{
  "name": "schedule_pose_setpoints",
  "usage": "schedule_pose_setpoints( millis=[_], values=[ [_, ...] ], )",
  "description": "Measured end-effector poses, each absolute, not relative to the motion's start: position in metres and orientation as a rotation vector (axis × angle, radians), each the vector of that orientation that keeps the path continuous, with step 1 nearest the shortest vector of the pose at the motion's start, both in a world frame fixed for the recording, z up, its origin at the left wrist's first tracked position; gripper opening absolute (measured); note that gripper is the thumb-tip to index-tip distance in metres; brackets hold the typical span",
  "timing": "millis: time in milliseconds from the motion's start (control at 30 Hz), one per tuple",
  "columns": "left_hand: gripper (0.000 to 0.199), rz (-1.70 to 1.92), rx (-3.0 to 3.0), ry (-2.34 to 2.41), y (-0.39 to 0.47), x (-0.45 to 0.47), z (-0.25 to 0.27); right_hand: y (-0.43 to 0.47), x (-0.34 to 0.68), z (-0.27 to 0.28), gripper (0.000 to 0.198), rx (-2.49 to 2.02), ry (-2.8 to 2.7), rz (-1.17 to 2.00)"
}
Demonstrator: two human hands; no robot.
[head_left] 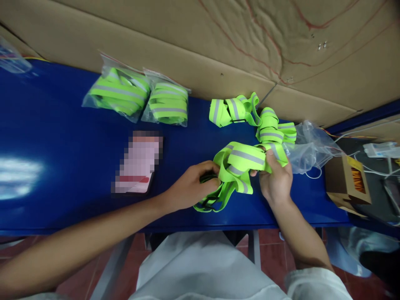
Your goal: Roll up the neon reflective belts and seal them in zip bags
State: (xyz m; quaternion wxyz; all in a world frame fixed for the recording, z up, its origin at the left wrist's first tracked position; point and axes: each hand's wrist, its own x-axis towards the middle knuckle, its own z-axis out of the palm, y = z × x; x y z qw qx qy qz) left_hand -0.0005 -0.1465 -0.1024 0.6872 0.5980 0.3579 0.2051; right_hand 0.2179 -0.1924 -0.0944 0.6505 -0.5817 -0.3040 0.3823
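Both hands work on a bundle of neon yellow-green reflective strap (pixel 246 156) with a grey stripe, held just above the blue table's front half. My left hand (pixel 200 183) grips its left side, fingers and thumb closed on the loops; a black buckle (pixel 210 203) hangs just below. My right hand (pixel 276 177) pinches the strap's right end between thumb and fingers. Behind the hands lie two more folded reflective straps, one at the back middle (pixel 233 111) and one farther right (pixel 271 127).
Two clear bags of the same straps, a left one (pixel 117 93) and a right one (pixel 168 103), lean by the cardboard wall (pixel 187 46). A phone (pixel 139 162) lies left of my hands. Crumpled clear plastic bags (pixel 308 146) and a small cardboard box (pixel 343 181) are at right.
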Motion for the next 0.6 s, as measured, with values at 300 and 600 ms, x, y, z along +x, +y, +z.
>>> schedule_pose_setpoints(
  millis=[300,600],
  values=[
    [0.016,0.424,1.301,0.785,-0.145,-0.002,-0.097,-0.18,0.24,-0.091,0.03,-1.293,-0.547,0.901],
    [0.021,0.428,1.366,0.891,-0.138,-0.002,-0.104,-0.199,0.221,-0.103,0.104,-1.222,-1.871,0.434]
  ],
)
